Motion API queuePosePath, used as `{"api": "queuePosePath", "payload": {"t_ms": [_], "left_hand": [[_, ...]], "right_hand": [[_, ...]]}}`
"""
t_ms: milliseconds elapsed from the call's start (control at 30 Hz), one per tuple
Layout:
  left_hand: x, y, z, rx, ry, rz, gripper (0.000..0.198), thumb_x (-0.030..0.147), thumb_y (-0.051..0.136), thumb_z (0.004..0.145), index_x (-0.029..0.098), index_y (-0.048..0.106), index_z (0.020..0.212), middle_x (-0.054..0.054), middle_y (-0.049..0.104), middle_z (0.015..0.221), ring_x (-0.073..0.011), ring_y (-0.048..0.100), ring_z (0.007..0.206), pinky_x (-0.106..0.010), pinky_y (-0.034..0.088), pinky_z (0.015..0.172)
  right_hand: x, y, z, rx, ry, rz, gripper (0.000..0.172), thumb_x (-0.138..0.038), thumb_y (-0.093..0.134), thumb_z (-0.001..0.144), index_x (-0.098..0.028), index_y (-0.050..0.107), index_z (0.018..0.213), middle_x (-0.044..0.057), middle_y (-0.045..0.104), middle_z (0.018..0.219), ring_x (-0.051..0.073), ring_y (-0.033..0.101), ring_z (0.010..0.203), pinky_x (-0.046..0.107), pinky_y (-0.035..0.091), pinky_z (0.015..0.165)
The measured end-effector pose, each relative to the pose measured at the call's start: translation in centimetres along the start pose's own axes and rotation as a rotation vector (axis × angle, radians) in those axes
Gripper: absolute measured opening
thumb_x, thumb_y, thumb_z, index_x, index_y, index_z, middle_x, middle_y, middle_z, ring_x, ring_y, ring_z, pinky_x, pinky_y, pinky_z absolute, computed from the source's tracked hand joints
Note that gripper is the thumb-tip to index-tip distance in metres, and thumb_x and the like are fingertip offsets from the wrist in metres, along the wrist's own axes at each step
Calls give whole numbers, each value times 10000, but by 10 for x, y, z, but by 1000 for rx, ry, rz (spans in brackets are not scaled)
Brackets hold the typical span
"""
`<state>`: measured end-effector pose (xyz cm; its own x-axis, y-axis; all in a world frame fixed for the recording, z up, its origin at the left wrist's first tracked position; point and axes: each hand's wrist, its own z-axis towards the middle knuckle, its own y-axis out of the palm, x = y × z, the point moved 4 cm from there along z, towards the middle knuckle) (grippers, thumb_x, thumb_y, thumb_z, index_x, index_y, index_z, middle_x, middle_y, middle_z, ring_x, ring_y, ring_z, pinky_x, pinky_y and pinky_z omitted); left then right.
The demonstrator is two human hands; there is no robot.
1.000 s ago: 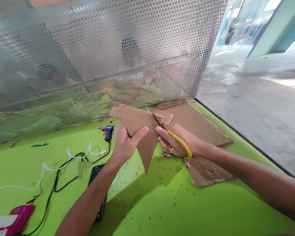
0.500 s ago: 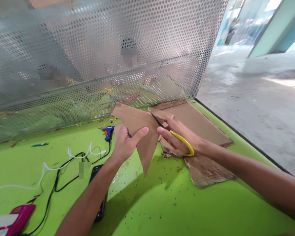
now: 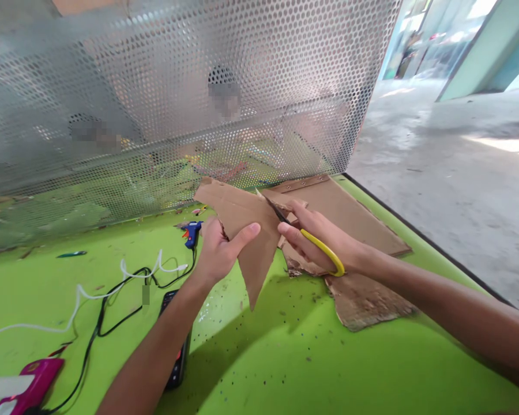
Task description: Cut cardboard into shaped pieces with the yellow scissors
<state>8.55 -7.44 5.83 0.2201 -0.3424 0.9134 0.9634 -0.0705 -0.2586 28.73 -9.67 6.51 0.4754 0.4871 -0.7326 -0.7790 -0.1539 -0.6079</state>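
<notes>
My left hand [image 3: 218,251] pinches a pointed piece of cardboard [image 3: 242,213], with the thumb on its face and the fingers behind. The piece is held up off the table, its sharp corner hanging down. In my right hand [image 3: 313,239] is a pair of scissors [image 3: 322,248] with yellow handles, my fingers wrapped round them. Their dark blades lie at the right edge of the piece; how far they are apart is hard to make out. Under and behind my right hand lie more cardboard sheets [image 3: 350,213] with torn edges.
A perforated metal screen [image 3: 259,63] stands along the green table's [image 3: 328,369] far side, with people blurred behind it. On the left are a blue glue gun [image 3: 192,233], tangled cables [image 3: 99,311], a dark phone [image 3: 177,369] partly under my forearm, and a pink device [image 3: 38,383].
The cardboard piece has shifted slightly left in my left hand. The scissors' tips stand a little differently at its edge; both hands keep their hold.
</notes>
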Motion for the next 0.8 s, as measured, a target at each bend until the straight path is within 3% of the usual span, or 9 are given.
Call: {"api": "queuePosePath", "payload": {"t_ms": [267, 467, 800], "left_hand": [[6, 9, -3, -99, -23, 4, 342, 451, 784, 791, 177, 729, 988, -77, 764, 970, -228, 700, 820, -316, 571, 707], [8, 12, -4, -129, -59, -51, 379, 457, 781, 791, 171, 703, 1027, -81, 769, 986, -232, 707, 853, -312, 577, 730], [-5, 1, 4, -214, -94, -43, 356, 452, 797, 777, 178, 715, 988, -97, 766, 998, -232, 708, 852, -304, 572, 710]], "right_hand": [[-1, 2, 0, -17, 37, 48, 378, -522, 378, 1034, -165, 437, 1142, -34, 569, 623, 162, 547, 570, 278, 370, 575], [5, 2, 1, 41, 14, -61, 344, -513, 455, 1002, -180, 459, 1090, 31, 653, 786, 185, 584, 666, 289, 382, 616], [10, -7, 2, -76, -60, -108, 301, -493, 446, 1028, -198, 488, 983, -1, 620, 703, 165, 559, 602, 278, 352, 586]]}}
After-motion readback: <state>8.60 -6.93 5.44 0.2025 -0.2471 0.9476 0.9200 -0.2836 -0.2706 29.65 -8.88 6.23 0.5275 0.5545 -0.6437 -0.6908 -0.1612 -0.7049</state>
